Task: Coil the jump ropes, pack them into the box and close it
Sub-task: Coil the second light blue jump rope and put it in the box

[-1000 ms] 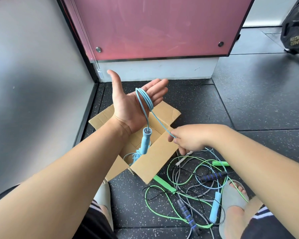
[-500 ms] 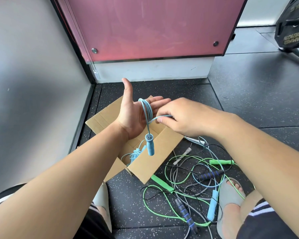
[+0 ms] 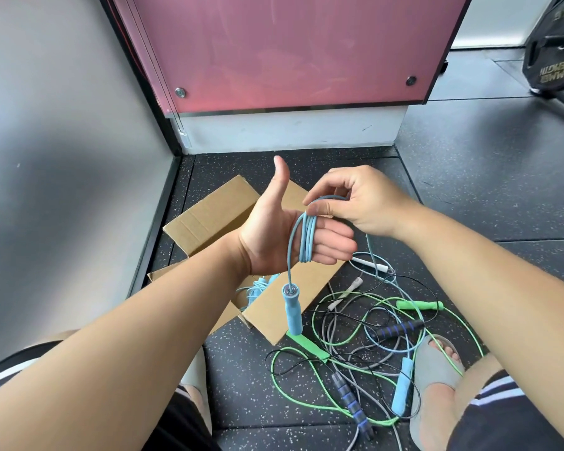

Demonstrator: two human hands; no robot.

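Mid-coil, centre frame

The left hand (image 3: 271, 236) is flat, thumb up, the blue jump rope (image 3: 307, 239) wound round its fingers (image 3: 334, 242), one handle (image 3: 292, 309) dangling. The right hand (image 3: 363, 203) pinches the rope at the top loop. Behind them the box (image 3: 209, 216) lies open; other ropes (image 3: 372, 353) tangle lower right.

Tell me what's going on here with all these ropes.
A person is winding a light-blue jump rope around the straight fingers of the left hand, while the right hand pinches the cord above the loops. Its blue foam handle hangs below. An open cardboard box lies underneath, with a coiled blue rope inside. A tangle of green, grey and black ropes lies beside it, not yet coiled.
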